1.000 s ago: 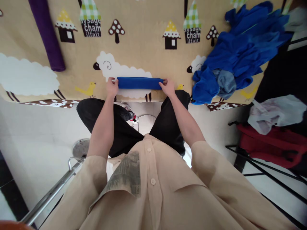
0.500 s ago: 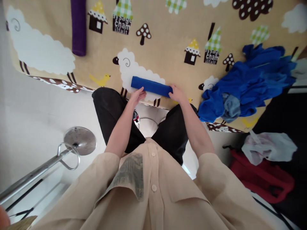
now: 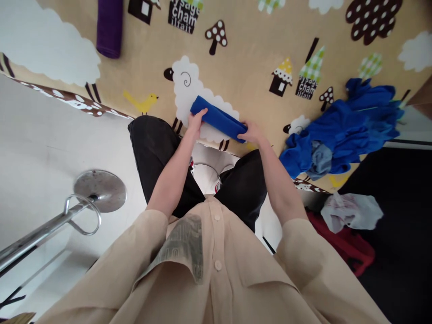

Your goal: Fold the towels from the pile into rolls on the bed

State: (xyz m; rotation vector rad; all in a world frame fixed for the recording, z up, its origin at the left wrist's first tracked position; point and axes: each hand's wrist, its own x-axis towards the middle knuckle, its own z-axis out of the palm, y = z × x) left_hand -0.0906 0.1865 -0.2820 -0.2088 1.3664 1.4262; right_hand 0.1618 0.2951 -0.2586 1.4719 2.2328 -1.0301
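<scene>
A blue rolled cloth lies slanted across the printed sheep near the front edge of the patterned tablecloth. My left hand grips its left part, thumb on top and fingers partly hidden beneath. At the opposite end, my right hand holds the roll between thumb and fingers. Farther off on the left lies a purple rolled cloth, which neither hand touches.
Crumpled blue cloths are heaped on the table's right side, with a greyish-blue piece at their front. A metal stool lies on the floor at left. A white plastic bag rests on a red bag at right.
The blue roll has tilted more steeply, its left end now farther from me. My left hand has closed around its side. The whole view has turned slightly.
</scene>
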